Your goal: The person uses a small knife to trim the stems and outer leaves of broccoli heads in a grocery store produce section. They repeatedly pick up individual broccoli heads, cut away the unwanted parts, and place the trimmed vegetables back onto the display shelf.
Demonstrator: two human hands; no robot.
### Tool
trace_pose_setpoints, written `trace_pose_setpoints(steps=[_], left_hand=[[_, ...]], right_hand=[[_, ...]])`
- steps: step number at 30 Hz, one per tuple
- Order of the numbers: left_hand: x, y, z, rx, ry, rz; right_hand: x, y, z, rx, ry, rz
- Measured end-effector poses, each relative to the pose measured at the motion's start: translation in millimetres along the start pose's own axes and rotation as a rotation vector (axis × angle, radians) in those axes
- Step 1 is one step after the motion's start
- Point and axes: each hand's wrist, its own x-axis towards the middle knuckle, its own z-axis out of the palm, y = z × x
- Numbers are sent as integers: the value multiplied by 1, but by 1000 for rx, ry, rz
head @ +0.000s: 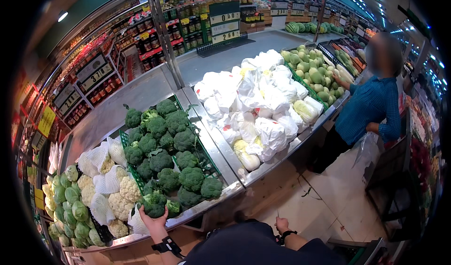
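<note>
My left hand (154,220) grips a broccoli head (155,204) from below at the near edge of the display counter. Rows of broccoli (161,160) lie behind it in green plastic crates. Heads of cauliflower (118,205), some in white foam nets, sit just left of that hand. Away from the counter, over the tiled floor, my right hand (281,225) is closed around the handle of a thin, pointed tool, likely a knife (278,213); its blade points up in the picture.
White-bagged Chinese cabbages (260,99) fill the middle of the counter, with green radishes (313,69) beyond. Small green cabbages (72,208) lie at far left. A metal post (165,43) rises from the counter. Another person (371,103) stands at the right, beside a dark stand (391,166).
</note>
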Motion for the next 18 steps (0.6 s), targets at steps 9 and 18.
trace_pose_setpoints(steps=[9, 18], left_hand=[[-15, -13, 26, -18, -19, -48], [-2, -26, 0, 105, -50, -96]], right_hand=[[-2, -2, -8, 27, 8, -19], [-8, 25, 3, 140, -10, 126]])
